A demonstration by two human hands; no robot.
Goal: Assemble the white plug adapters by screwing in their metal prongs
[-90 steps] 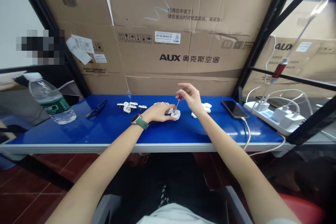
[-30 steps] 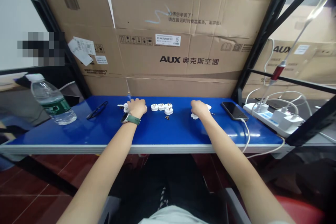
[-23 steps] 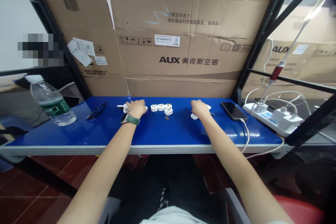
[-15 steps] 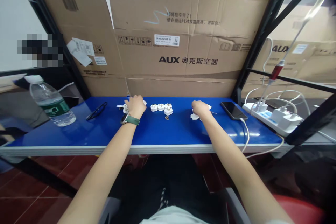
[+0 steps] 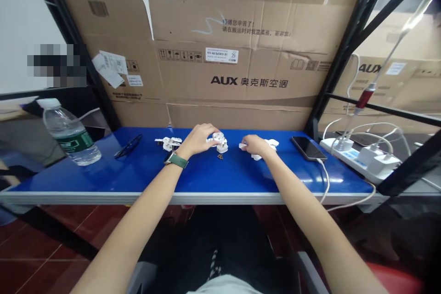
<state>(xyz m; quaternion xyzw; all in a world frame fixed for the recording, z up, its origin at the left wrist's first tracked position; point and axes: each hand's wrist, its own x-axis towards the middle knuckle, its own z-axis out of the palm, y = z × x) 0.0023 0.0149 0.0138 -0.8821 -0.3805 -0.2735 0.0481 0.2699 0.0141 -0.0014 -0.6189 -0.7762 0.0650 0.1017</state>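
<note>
My left hand [image 5: 200,140], with a watch [image 5: 177,160] on its wrist, pinches a white plug part [image 5: 218,136] between thumb and fingers. Directly beneath it stands a white plug [image 5: 222,148] on the blue table; the other plugs in that row are hidden behind the hand. Small brass-coloured pieces [image 5: 220,157] lie just in front. Further right, my right hand [image 5: 255,145] grips a white plug cover [image 5: 242,146], its tip pointing left. More white covers [image 5: 272,143] lie under and beyond that hand. To the left is a pile of white plug parts [image 5: 168,143].
Glasses [image 5: 128,146] and a water bottle [image 5: 70,133] stand or lie on the left. A phone [image 5: 308,148] with a white cable lies on the right, beside a loaded power strip [image 5: 358,158]. Cardboard [image 5: 248,59] walls off the table's back edge.
My left hand has moved right from the left pile to above the plug row, carrying a white plug part. My right hand has shifted slightly left and lifted a white cover from its pile.
</note>
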